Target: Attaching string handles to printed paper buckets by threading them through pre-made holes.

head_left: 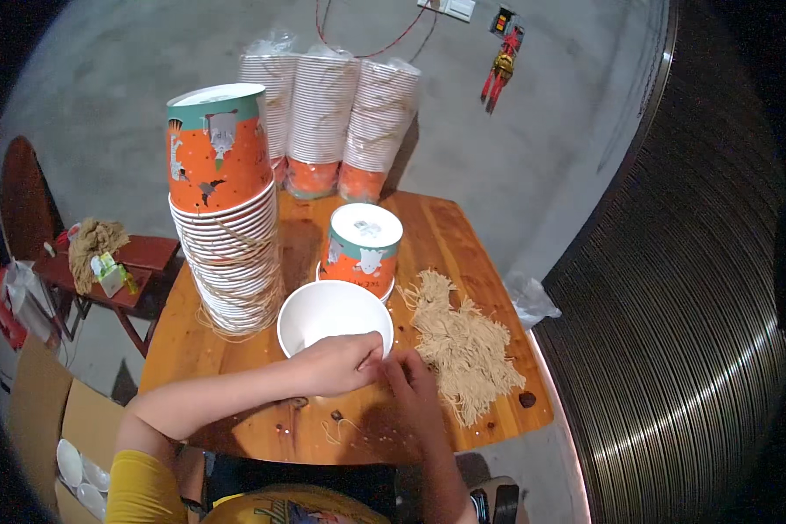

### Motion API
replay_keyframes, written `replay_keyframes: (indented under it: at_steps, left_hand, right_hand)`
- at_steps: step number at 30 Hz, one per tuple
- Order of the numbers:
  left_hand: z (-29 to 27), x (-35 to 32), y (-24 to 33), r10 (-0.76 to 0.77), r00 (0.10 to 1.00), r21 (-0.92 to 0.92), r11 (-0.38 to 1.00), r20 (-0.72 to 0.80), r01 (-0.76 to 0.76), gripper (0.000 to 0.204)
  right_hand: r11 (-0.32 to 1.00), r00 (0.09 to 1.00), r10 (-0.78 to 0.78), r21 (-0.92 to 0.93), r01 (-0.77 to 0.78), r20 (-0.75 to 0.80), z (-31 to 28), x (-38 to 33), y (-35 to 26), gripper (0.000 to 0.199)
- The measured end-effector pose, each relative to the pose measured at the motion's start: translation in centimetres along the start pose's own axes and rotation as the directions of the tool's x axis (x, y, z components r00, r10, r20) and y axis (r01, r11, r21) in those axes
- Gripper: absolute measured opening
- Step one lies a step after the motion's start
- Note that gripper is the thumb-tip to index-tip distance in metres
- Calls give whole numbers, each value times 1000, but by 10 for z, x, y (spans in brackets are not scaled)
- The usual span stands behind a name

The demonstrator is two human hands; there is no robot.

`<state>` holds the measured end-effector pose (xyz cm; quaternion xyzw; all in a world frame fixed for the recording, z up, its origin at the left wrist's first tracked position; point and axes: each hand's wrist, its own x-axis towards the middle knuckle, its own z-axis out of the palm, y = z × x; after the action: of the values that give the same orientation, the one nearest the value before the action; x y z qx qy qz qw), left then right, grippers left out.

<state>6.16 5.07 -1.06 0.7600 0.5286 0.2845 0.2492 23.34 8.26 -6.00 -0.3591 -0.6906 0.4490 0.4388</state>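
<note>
A white paper bucket (pixel 323 306) sits tilted near the middle of the wooden table, its mouth facing me. My left hand (pixel 345 362) lies across its front and closes at the right side of the rim. Close against it, my right hand (pixel 410 380) has its fingers pinched together; what they hold, if anything, is too small to make out. To the right lies a pile of beige strings (pixel 471 354). Behind the white bucket stands an upside-down orange and green paper bucket (pixel 358 249). A tall stack of nested buckets (pixel 227 253), with strings hanging around the rims, rises at the left.
Three plastic-wrapped bucket stacks (pixel 323 113) stand at the table's back by the grey wall. A red bench (pixel 148 253) with strings and a small packet is at the left, above an open cardboard box (pixel 39 393). A ribbed metal shutter (pixel 689 306) borders the right.
</note>
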Motion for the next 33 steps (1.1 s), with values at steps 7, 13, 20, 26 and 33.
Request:
replay_keyframes:
  at_steps: [7,13,20,26,33]
  left_hand:
    - [4,6,-6,-101,995,-153,983,-12,98,12]
    - [0,9,-24,-122,979,-405,897,164,179,6]
    - [-5,10,-20,-150,951,-561,778,272,283,7]
    - [-7,19,-24,-329,821,-735,371,466,567,11]
    - [-1,18,-28,-181,899,-763,479,398,434,13]
  right_hand:
    - [992,962,122,-7,-124,246,4,0,15,17]
    - [964,971,116,211,-161,209,12,-5,13,16]
    - [954,989,87,274,-117,122,13,-4,13,9]
    - [977,994,81,204,-65,-69,28,-10,8,7]
    - [984,993,108,140,-114,52,8,-7,0,9]
